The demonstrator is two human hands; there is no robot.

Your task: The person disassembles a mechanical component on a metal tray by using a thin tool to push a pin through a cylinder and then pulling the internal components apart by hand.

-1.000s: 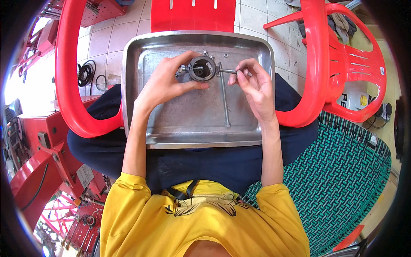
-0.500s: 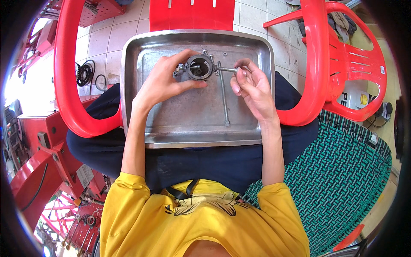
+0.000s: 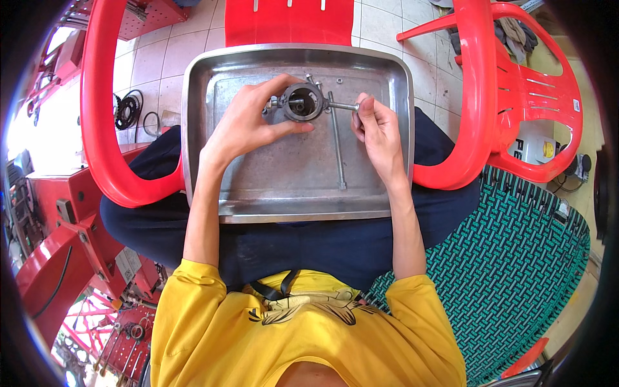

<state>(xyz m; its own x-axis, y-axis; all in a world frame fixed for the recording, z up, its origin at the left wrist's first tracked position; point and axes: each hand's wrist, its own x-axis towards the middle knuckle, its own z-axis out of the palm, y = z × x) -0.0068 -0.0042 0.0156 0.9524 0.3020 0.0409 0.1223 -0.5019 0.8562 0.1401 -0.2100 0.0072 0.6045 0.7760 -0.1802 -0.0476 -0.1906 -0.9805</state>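
My left hand (image 3: 248,124) grips a dark metal ring-shaped part (image 3: 301,119), fingers over its far side and thumb along its near side. A bolt (image 3: 342,105) sticks out from the ring's right side, and its tip shows inside the opening. The outer end of that bolt is pinched between thumb and fingers of my right hand (image 3: 380,129). On the ring's left side are more bolt ends, partly covered by my left fingers. Beneath, a long thin bolt (image 3: 338,151) lies in the metal tray (image 3: 277,187). One small nut (image 3: 340,80) rests near the tray's far side.
The tray sits across my lap. Red plastic chairs (image 3: 536,122) stand ahead and to the right, with a green woven seat (image 3: 516,258) at lower right. Red metal equipment (image 3: 77,213) is on my left. A black chain with a sprocket (image 3: 126,113) lies on the tiled floor.
My right hand has turned at the bolt's outer end: its fingers have curled in, and the thumb now points up over the end. My left hand and the ring have barely shifted.
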